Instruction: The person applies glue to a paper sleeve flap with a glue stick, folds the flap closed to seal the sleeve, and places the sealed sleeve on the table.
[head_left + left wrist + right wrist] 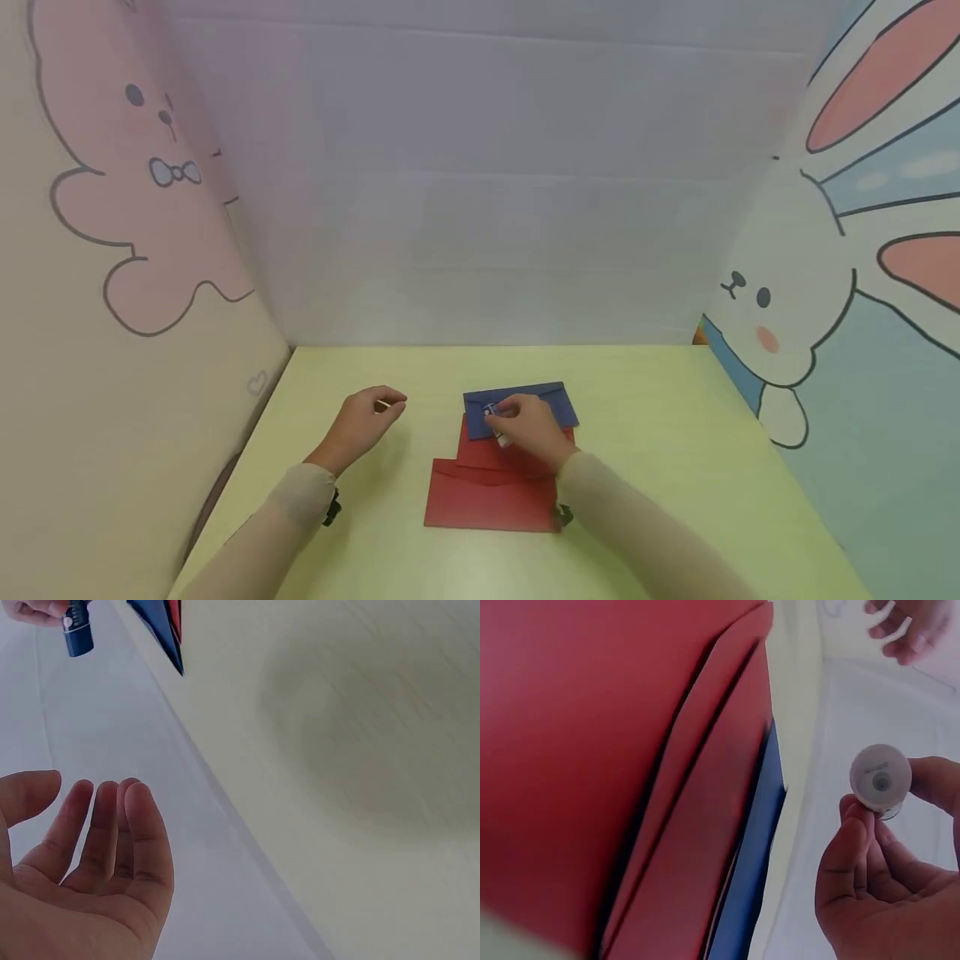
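My right hand [534,429] pinches a small glue stick [78,636] between thumb and fingers, above the blue envelope [558,403]. Its round white end [881,778] faces the right wrist camera; the dark blue end shows in the left wrist view. Beneath the blue envelope lies a red envelope [480,452], partly covered. Nearer me is another red envelope [491,505] with its flap edge visible. My left hand [362,427] hovers to the left of the envelopes, fingers loosely bent with nothing between them, as the left wrist view shows of this hand [97,870].
The envelopes overlap on a pale yellow table [660,433]. A white sheet [480,192] stands behind it as a wall. Side panels carry cartoon drawings, a pink figure [150,192] on the left and a white rabbit [787,317] on the right.
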Tool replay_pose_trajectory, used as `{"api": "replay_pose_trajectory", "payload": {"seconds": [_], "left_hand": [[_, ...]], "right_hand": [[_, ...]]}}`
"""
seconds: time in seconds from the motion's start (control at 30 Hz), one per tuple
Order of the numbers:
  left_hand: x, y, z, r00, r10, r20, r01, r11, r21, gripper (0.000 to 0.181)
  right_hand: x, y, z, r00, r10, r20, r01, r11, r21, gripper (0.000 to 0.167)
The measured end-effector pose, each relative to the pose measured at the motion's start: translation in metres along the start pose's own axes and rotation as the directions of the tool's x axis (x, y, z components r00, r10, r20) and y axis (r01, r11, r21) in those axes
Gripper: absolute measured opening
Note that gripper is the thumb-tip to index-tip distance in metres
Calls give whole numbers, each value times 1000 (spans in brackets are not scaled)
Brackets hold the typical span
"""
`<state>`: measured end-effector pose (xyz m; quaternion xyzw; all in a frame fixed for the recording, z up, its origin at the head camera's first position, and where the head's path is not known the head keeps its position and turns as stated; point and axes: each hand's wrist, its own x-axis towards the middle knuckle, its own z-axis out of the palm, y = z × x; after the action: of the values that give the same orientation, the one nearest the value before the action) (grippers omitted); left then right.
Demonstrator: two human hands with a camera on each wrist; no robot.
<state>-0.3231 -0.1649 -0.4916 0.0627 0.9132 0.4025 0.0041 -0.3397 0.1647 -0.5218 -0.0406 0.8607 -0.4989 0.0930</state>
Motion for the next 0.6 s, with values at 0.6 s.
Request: {"api": "replay_pose_trajectory", "payload": {"seconds": [0.6], "left_hand": [[-29, -33, -41, 991, -110, -80, 111, 994, 7, 23]], "right_hand": [[46, -33, 109, 993, -100, 67, 116, 944, -309, 24]]}}
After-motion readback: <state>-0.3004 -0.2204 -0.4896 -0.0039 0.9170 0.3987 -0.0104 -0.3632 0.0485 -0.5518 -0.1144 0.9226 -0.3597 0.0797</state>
